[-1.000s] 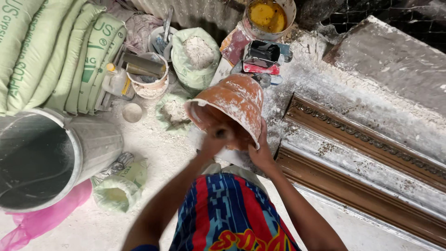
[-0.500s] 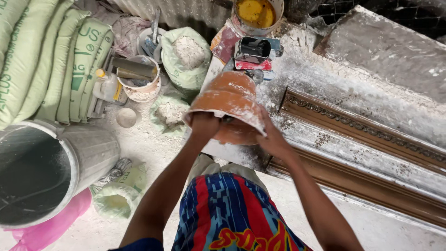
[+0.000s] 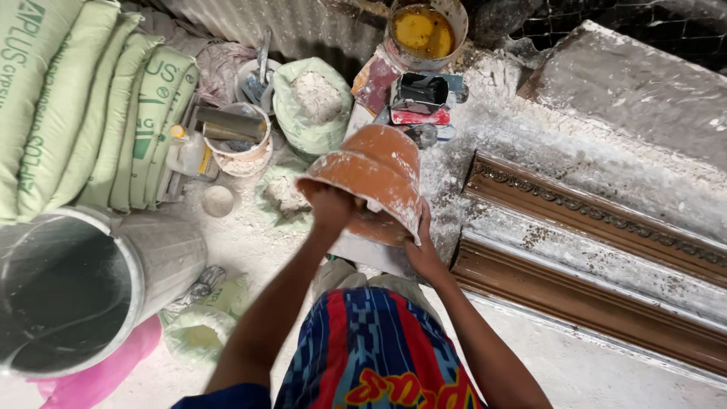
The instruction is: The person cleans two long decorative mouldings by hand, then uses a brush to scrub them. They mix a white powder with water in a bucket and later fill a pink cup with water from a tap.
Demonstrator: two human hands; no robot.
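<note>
I hold an orange rubber bowl [image 3: 375, 170], dusted with white plaster, tilted nearly upside down in front of me. My left hand [image 3: 331, 206] grips its rim on the left side. My right hand [image 3: 419, 246] is under the bowl's lower right edge, partly hidden by it. The bowl hangs above a white powdery floor, just left of a long brown ornate moulding form [image 3: 583, 250]. What is inside the bowl is hidden.
Green-printed sacks [image 3: 76, 106] are stacked at the left. A large metal bucket [image 3: 72, 291] stands at the lower left. Open bags of white powder [image 3: 310, 98], a small tub with tools [image 3: 236, 140], a bucket of yellow liquid [image 3: 424, 30] and small cartons [image 3: 420, 98] crowd the back.
The bowl has turned further over and shifted slightly right. My left hand has moved up onto its rim, and my right hand has slid under the lower edge.
</note>
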